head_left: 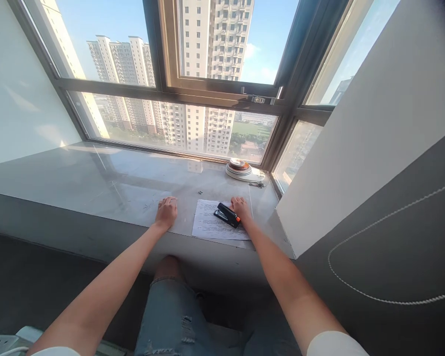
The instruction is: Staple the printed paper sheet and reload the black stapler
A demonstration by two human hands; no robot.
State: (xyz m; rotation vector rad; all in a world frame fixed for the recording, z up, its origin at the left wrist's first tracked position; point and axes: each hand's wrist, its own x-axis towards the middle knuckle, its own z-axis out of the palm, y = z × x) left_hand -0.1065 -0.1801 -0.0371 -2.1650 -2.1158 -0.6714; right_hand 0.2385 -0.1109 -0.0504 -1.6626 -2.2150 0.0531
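The stapler (227, 215), black with an orange tip, is found just beside the fingers of the right hand (240, 207), on their thumb side and slightly nearer the body. It lies on a printed sheet of paper (215, 228) that is spread on the stone sill (96, 178). Its long axis is set on a slant. The orange end is turned toward the right wrist, and the black end is pointed away across the sheet, toward the left hand (166, 211). The right fingers are laid loosely spread on the far edge of the sheet and nothing is gripped by them. Whether the stapler's orange end is actually touched by the thumb cannot be told, since the two are seen overlapping. The left fingers are bent, with their tips rested on the bare sill, and nothing is enclosed. They are kept well apart from the stapler, beyond the sheet's left edge, so the right hand is clearly the nearer one. Beyond the right fingertips, toward the window frame (222, 94), a round flat stack (240, 169) is seen. A few small dark bits (200, 192) are scattered on the sill beyond and between the two hands.
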